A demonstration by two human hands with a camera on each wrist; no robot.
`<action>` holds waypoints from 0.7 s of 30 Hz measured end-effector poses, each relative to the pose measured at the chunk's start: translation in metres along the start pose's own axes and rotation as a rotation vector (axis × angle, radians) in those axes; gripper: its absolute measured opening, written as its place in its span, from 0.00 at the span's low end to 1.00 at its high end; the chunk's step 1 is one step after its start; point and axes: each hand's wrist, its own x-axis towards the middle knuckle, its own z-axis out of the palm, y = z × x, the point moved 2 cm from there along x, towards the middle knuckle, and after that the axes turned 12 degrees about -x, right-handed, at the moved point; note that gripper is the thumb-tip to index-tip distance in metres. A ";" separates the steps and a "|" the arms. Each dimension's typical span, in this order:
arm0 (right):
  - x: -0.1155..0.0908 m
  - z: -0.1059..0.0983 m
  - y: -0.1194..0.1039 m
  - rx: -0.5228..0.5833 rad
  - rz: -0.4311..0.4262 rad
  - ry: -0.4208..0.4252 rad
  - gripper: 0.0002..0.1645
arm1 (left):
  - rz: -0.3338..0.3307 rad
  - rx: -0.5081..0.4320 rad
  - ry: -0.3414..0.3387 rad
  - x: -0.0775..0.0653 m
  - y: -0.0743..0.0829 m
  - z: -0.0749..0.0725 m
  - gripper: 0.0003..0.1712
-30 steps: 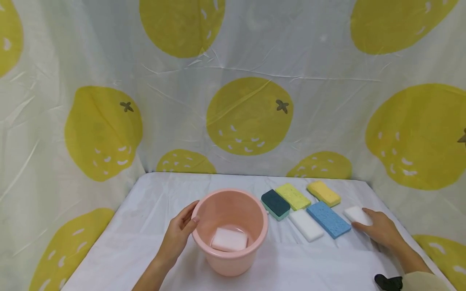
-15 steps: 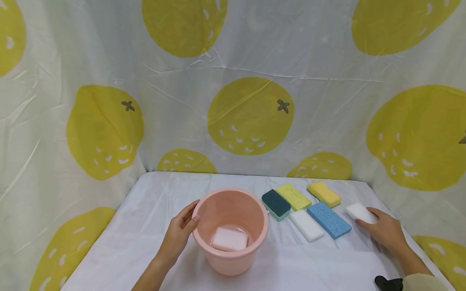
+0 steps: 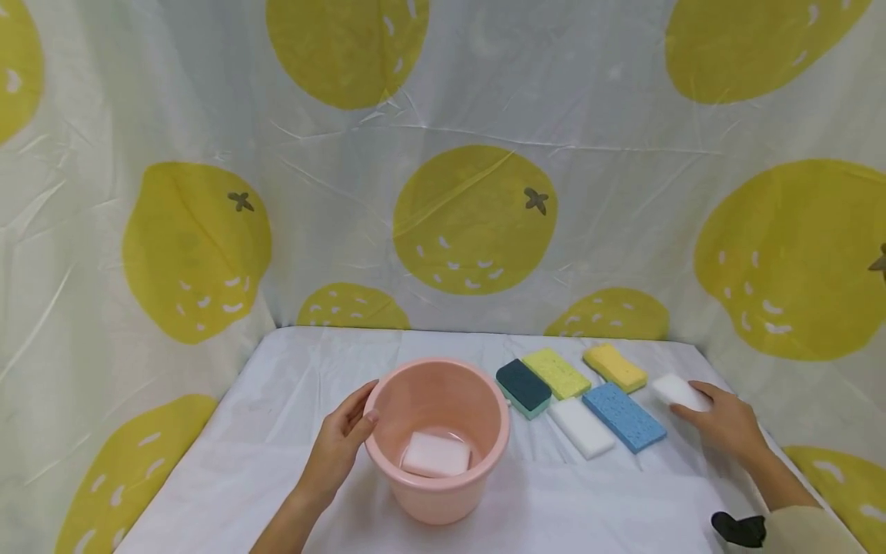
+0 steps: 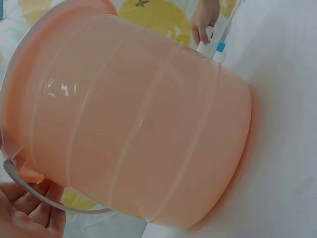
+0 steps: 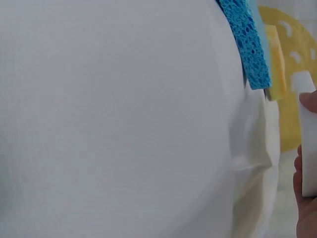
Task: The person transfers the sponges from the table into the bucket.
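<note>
Pink bucket [image 3: 443, 502] upright, open top; white rectangular sponge [image 3: 674, 390] pinched in right fingers [image 3: 703, 388], well right of bucket.

Your left wrist view is mostly bucket [image 4: 133, 114], pink and ribbed, its rim at the left and its base on the white cloth [image 4: 287, 129] at the right. Your left hand [image 4: 30, 212] sits in the lower left corner, its fingers passing behind the thin handle [image 4: 79, 212] and out of sight at the bucket's side near the rim. Past the bucket's upper edge, your right hand [image 4: 205, 19] holds a white block [image 4: 203, 48], a small blue piece [image 4: 221, 47] just beside it. Behind hangs the yellow-patterned curtain [image 4: 156, 19].
</note>
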 end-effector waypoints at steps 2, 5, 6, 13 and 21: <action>0.002 -0.003 -0.003 0.000 -0.025 0.017 0.50 | 0.007 0.000 -0.003 0.000 0.001 0.000 0.29; 0.004 -0.006 -0.006 -0.008 -0.047 0.021 0.50 | 0.014 -0.001 -0.008 -0.001 0.000 0.001 0.28; 0.004 -0.006 -0.007 -0.007 -0.050 0.018 0.50 | 0.014 -0.002 -0.008 -0.001 0.000 0.001 0.28; 0.005 -0.012 -0.024 0.028 -0.043 -0.041 0.54 | 0.004 0.009 0.000 -0.001 -0.002 0.001 0.29; 0.008 -0.017 -0.055 0.065 -0.133 -0.018 0.51 | 0.021 0.016 0.000 -0.001 -0.001 0.001 0.29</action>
